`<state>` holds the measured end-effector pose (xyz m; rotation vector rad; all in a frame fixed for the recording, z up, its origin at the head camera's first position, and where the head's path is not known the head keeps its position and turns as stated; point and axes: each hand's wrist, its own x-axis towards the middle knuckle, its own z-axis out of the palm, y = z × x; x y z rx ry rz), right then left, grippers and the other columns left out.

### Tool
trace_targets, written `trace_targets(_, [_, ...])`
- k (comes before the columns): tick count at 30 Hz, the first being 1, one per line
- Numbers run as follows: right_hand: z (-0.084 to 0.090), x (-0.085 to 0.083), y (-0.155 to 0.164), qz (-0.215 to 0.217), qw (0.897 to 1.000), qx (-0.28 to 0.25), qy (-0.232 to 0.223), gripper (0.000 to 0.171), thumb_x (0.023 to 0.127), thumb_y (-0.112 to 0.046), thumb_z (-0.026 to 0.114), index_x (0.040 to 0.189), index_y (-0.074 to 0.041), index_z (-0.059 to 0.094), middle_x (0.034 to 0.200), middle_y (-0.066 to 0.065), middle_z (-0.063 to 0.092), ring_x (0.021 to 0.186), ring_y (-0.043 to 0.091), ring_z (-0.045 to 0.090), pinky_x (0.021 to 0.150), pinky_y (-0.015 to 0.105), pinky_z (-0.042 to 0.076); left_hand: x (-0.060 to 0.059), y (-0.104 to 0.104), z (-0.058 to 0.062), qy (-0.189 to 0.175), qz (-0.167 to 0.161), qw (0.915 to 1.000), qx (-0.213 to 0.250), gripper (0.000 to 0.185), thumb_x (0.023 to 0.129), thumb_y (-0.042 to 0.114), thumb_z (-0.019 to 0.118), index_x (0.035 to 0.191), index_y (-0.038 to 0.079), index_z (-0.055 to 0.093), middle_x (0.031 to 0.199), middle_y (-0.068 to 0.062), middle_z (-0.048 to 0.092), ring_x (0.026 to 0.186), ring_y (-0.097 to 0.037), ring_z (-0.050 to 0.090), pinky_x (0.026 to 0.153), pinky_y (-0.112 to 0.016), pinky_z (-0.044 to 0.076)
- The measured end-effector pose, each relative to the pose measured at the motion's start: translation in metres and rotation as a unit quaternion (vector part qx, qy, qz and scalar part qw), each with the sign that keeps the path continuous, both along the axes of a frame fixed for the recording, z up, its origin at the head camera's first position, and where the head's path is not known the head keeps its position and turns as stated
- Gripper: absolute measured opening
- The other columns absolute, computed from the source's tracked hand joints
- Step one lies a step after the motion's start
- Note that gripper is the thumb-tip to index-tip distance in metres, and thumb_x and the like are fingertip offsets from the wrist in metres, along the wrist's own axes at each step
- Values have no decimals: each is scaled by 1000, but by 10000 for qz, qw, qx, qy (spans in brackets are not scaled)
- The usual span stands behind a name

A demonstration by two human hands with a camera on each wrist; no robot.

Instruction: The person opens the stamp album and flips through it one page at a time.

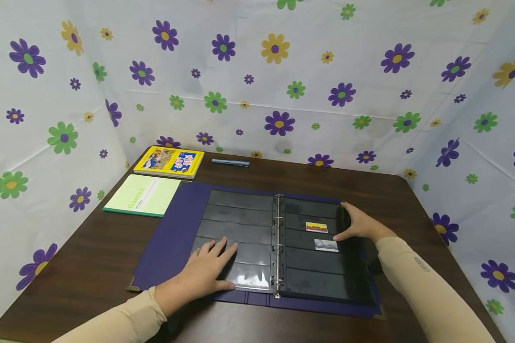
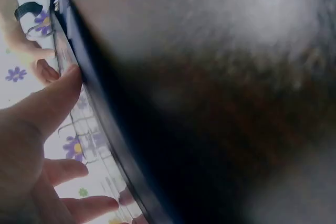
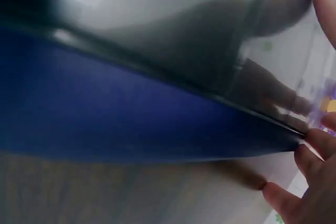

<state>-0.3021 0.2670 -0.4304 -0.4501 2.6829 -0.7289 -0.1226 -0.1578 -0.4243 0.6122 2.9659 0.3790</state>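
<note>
a beige sleeve (image 1: 124,317) lies nearest, ending at the left hand (image 1: 201,274), its grip wide, fingers splayed over the left page (image 1: 236,233) of a ring binder (image 1: 167,238). the binder lies open between the side edges of the tabletop (image 1: 86,267), its corners metal-capped. the right hand (image 1: 360,225) also has a wide grip, fingers at the outer edge of the right page (image 1: 317,288), thumb just beside a grey card (image 1: 326,245); a red-and-yellow card (image 1: 316,227) sits one strip above. to handle this well, i'd keep the left fingers light and lift the page only by its outer edge, easing it squarely round the steel rings (image 1: 277,247) so neither card slides from its pocket. the pages look stiff, black and glossy, banded with clear strips; the cover is smooth, dark purple and rectangular
</note>
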Motion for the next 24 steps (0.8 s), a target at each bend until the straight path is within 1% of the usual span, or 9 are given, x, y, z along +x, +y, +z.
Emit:
trace_targets(7, [-2, 1, 1, -19, 9992, 404, -18, 126, 60, -52, 83, 144, 10, 13, 146, 36, 13, 132, 52, 14, 103, 62, 15, -2, 5, -1, -36, 105, 9999, 77, 88, 70, 51, 76, 140, 8, 44, 142, -22, 37, 123, -44, 36, 89, -59, 39])
trace_targets(12, [0, 3, 0, -5, 9988, 354, 334, 122, 60, -53, 83, 144, 7, 20, 144, 33, 23, 128, 50, 22, 100, 64, 20, -2, 6, 1, -70, 169, 9998, 49, 87, 70, 50, 76, 139, 8, 45, 142, -22, 37, 124, -43, 36, 90, -57, 39])
trace_targets(14, [2, 5, 0, -50, 9989, 164, 438, 122, 59, -49, 85, 144, 7, 19, 143, 32, 25, 127, 50, 23, 99, 64, 22, -2, 6, 1, -57, 184, 9998, 23, 86, 70, 50, 76, 138, 8, 46, 142, -21, 37, 124, -43, 36, 90, -56, 39])
trace_targets(17, [9, 9, 0, -344, 9983, -331, 339, 125, 60, -40, 88, 146, 6, 10, 144, 33, 19, 126, 49, 21, 97, 64, 24, -1, 6, 1, -36, 184, 9998, -13, 85, 69, 50, 76, 136, 7, 48, 142, -21, 38, 123, -43, 37, 90, -56, 39])
trace_targets(18, [12, 11, 1, -469, 9971, -540, 273, 125, 62, -36, 88, 146, 7, 6, 142, 35, 18, 125, 50, 23, 95, 63, 30, -1, 6, 1, -32, 181, 9998, -15, 84, 69, 50, 76, 135, 6, 49, 142, -21, 38, 123, -43, 37, 90, -56, 39])
trace_targets(19, [15, 14, 3, -619, 9949, -791, 135, 123, 65, -33, 86, 146, 7, 2, 140, 36, 18, 119, 51, 31, 91, 60, 36, -1, 6, 0, -36, 179, 9998, -21, 84, 69, 50, 76, 135, 6, 50, 142, -21, 37, 123, -43, 37, 89, -56, 40])
trace_targets(21, [19, 21, 8, -906, 9884, -1201, -219, 115, 75, -30, 80, 145, 7, -3, 133, 34, 26, 101, 45, 44, 76, 53, 46, -1, 7, 0, -55, 181, 9998, -38, 84, 69, 51, 76, 134, 5, 51, 142, -22, 37, 123, -43, 37, 89, -56, 40])
trace_targets(22, [22, 25, 12, -993, 9845, -1389, -400, 108, 80, -29, 76, 145, 7, -2, 125, 33, 35, 90, 39, 50, 68, 48, 49, -1, 7, 0, -53, 185, 9998, -45, 84, 69, 51, 76, 134, 5, 51, 142, -22, 37, 123, -43, 37, 90, -56, 39])
trace_targets(24, [24, 34, 19, -1045, 9777, -1659, -748, 93, 88, -29, 66, 143, 10, 3, 103, 26, 48, 69, 28, 52, 55, 39, 50, 0, 7, 1, -66, 199, 9998, -67, 84, 69, 51, 76, 134, 5, 51, 142, -21, 37, 124, -43, 36, 90, -56, 39])
